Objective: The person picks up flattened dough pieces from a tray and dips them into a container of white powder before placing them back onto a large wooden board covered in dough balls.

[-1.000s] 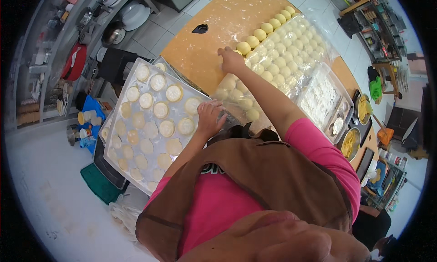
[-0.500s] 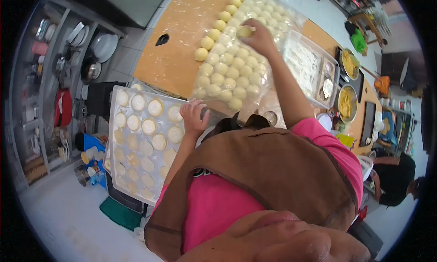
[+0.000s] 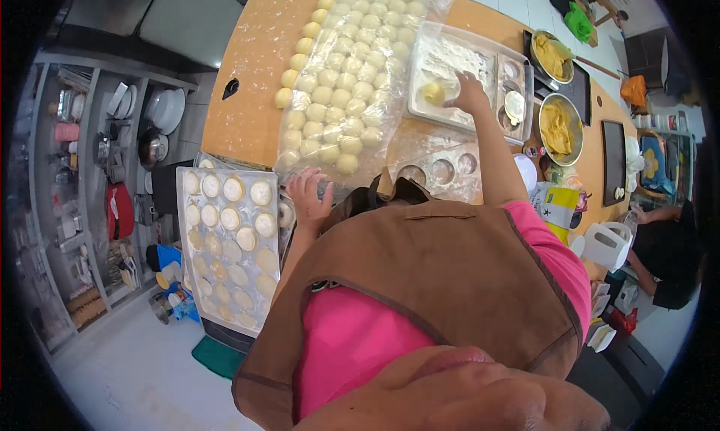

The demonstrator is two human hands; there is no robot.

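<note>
My right hand (image 3: 471, 95) reaches over a white tray of flour (image 3: 427, 56), its fingers apart. Beside its fingertips a pale yellow dough ball (image 3: 433, 94) lies in the flour. Left of that tray, rows of dough balls (image 3: 341, 97) rest under a clear plastic sheet, with a line of uncovered balls (image 3: 289, 78) along its left side. My left hand (image 3: 307, 195), fingers spread and holding nothing, is at the table's near edge. It is next to a lined tray (image 3: 182, 228) of flat, floured dough rounds (image 3: 233, 188).
A board with round hollows (image 3: 444, 169) lies near me on the table. Farther right are two metal bowls of yellow filling (image 3: 556, 130), dark baking trays (image 3: 613, 161) and a white jug (image 3: 606, 245). Another person (image 3: 667, 251) works at the right. Shelves (image 3: 82, 169) stand at the left.
My right hand has moved right with a dough ball, from above the covered balls to the flour tray, and the ball now lies in the flour. My left hand stays near the tray of rounds.
</note>
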